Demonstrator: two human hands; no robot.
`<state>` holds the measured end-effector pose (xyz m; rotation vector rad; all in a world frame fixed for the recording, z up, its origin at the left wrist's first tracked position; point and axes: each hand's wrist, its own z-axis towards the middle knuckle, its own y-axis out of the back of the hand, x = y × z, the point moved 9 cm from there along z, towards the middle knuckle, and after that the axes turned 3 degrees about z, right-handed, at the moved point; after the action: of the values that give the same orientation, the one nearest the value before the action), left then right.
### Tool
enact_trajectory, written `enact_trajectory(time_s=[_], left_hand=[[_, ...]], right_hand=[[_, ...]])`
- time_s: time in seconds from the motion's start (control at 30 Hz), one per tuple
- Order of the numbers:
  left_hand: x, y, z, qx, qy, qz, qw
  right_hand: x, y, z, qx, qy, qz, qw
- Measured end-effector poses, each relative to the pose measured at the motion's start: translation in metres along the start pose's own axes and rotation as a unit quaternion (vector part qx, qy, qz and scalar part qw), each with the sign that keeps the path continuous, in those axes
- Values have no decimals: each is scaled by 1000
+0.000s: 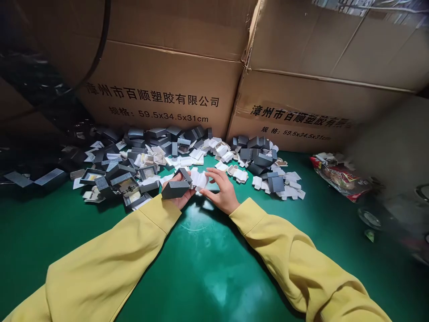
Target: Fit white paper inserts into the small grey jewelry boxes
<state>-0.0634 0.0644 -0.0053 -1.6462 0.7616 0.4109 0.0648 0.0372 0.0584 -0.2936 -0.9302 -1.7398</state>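
My left hand [183, 201] is closed around a small dark grey box [175, 189], whose lid stands open on its hinge. Between my two hands is a folded white insert [199, 180], right beside the open box. The fingers of my right hand [221, 191] pinch this insert at its right side, thumb below and fingers above. Behind my hands, a heap of similar dark boxes [120, 183] lies mixed with white inserts [191, 159]. A second, smaller pile of dark boxes [258, 156] sits to the right over more white pieces.
Two large cardboard cartons [161, 76] with printed Chinese text stand along the back of the green table [201, 268]. A red plastic packet [338, 176] lies at the right. A dark cable [100, 49] hangs at the upper left.
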Motion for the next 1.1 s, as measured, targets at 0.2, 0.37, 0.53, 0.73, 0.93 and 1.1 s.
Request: enact_trajectory(time_s=[0.2,0.37,0.53,0.73,0.93,1.1], left_hand=[[3,-2,0,3,9,1,1000],[5,3,1,-20,14,2,1000],[7,7,1,-51,28,4,998],[8,8,0,-67,17,39,997],[4,9,-2,-68,-3,104,992],[6,6,-2,-52,-24,171,984]], right_hand=[[-6,-2,0,-4,-43,19,999],[-12,-1,1,2,-86,3,996],[-21,-1,-2,18,-151,55,987],[-24,-8,-6,6,-177,187,966],[-25,-3,-5,17,-163,164,973],[-49,30,-19,-8,-191,132,973]])
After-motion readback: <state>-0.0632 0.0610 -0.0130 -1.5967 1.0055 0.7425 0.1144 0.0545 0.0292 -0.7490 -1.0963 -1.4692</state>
